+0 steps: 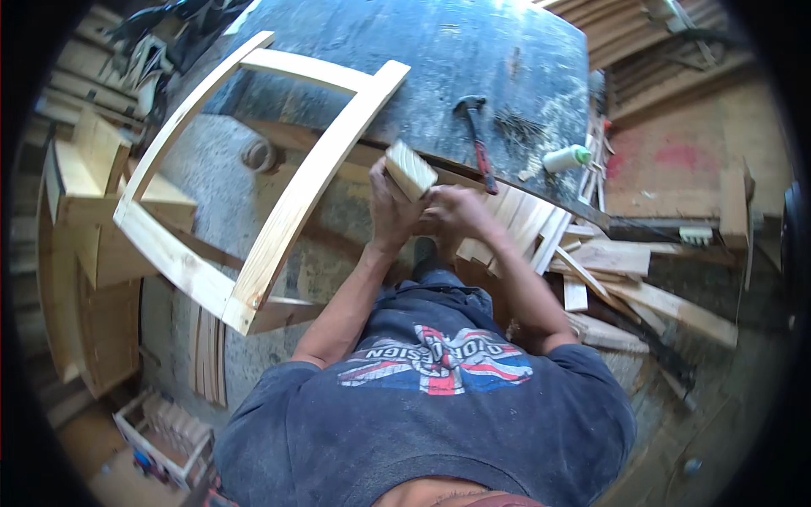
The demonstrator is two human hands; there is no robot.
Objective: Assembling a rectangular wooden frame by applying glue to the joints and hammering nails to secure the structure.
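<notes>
In front of my chest, a short pale piece of wood (410, 171) is tilted up with its end toward me. My left hand (392, 209) is closed round its left side. Close against the wood's lower right, my right hand (458, 209) has curled fingers, and whatever lies in them is hidden. To the left stands a pale wooden frame (291, 215) with curved rails, leaning at the bench edge. Beyond my hands, a hammer (476, 139) with a red and black handle lies on the dark workbench (380, 34).
A pile of nails (517, 127) and a white bottle with a green cap (566, 159) are on the bench. Wood offcuts (608, 262) are heaped at the right. A wooden piece of furniture (110, 253) stands at the left, above a small slatted crate (165, 439).
</notes>
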